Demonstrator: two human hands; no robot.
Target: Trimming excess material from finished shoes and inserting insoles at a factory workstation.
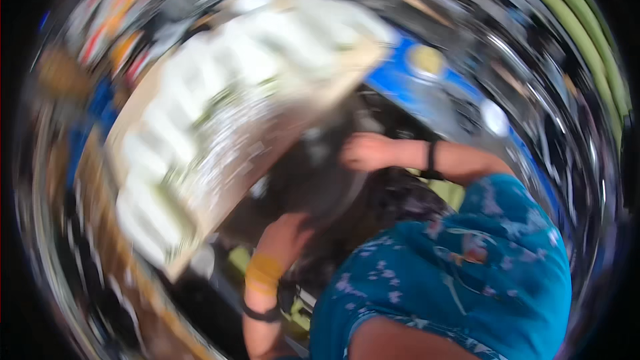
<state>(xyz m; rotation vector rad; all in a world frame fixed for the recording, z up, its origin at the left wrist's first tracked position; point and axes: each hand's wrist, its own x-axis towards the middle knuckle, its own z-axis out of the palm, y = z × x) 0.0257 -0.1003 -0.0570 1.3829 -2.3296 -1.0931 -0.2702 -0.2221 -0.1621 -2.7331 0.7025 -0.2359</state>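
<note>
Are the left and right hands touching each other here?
Apart. The head view, though blurred, shows a plain dark gap between the left hand and the right hand, which appears higher and farther right.

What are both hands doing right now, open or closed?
Left hand: too blurry to tell.
Right hand: looks curled, but too blurry to tell if it's holding anything.

Over there a board (pixel 350 70) ahead of the left hand (pixel 283 237) and left of the right hand (pixel 363 151), pieces (pixel 247 60) along its far edge, a round item (pixel 427 60) ahead-right of the right hand
</note>
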